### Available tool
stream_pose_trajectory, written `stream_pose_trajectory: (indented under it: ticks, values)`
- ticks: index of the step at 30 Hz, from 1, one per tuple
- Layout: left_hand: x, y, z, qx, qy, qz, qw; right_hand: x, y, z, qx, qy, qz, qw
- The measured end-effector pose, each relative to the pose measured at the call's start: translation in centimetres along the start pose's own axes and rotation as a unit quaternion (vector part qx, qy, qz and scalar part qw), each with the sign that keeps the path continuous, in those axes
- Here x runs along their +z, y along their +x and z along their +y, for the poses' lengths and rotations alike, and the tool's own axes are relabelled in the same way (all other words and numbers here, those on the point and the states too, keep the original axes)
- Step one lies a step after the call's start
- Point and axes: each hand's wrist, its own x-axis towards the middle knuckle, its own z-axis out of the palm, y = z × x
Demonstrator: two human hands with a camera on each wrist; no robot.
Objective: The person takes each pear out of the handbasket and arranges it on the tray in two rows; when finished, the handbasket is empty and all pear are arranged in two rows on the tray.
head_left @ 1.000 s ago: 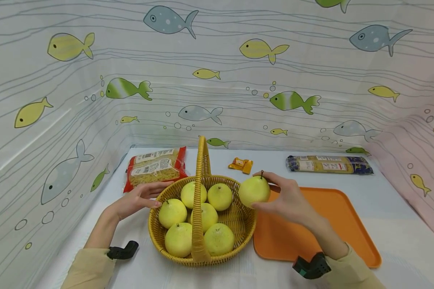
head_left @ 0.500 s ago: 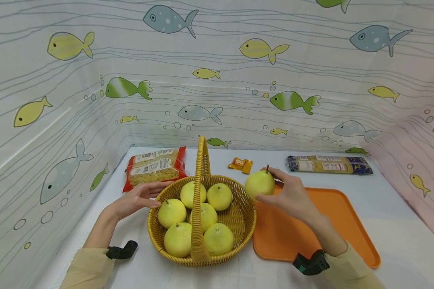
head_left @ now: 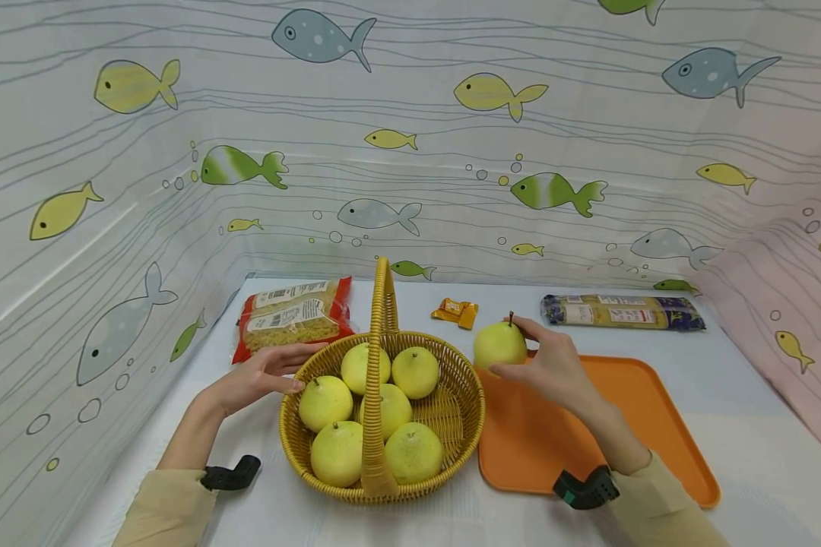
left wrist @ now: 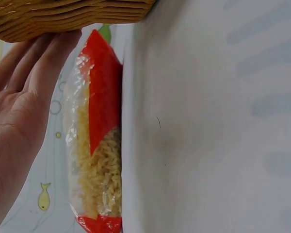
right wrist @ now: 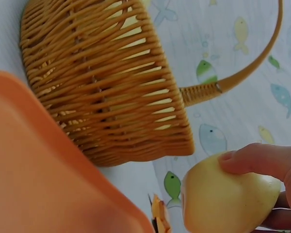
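Note:
In the head view my right hand [head_left: 550, 365] holds a yellow-green pear [head_left: 499, 348] by its sides, stem up. The pear is in the air above the far left part of an orange tray [head_left: 616, 425]. The right wrist view shows the thumb pressed on this pear [right wrist: 228, 194], apart from the basket. My left hand [head_left: 256, 378] rests against the left rim of a woven basket [head_left: 287, 448], its fingers fairly straight along the outside. Several pears [head_left: 413, 453] lie in the basket. In the left wrist view the left fingertips touch the basket's wall [left wrist: 77, 14].
A red-edged bag of pasta [head_left: 294, 315] lies behind the left hand. At the back are small orange wrapped packets [head_left: 456, 311] and a long pack of noodles [head_left: 622, 311]. The basket's tall handle [head_left: 376, 380] arches over the pears. Fish-patterned cloth walls stand around the table.
My right hand has moved the pear to the right, from the basket's right rim to above the orange tray. The left hand stays where it was.

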Motion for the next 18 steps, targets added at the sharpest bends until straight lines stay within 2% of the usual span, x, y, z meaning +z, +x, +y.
stream_pose_trajectory:
  ticks: [18]
  values:
    - [0.0,0.0,0.1,0.001,0.001,0.0,1.0,1.0,0.7,3.1,0.021,0.003,-0.036,0.9991]
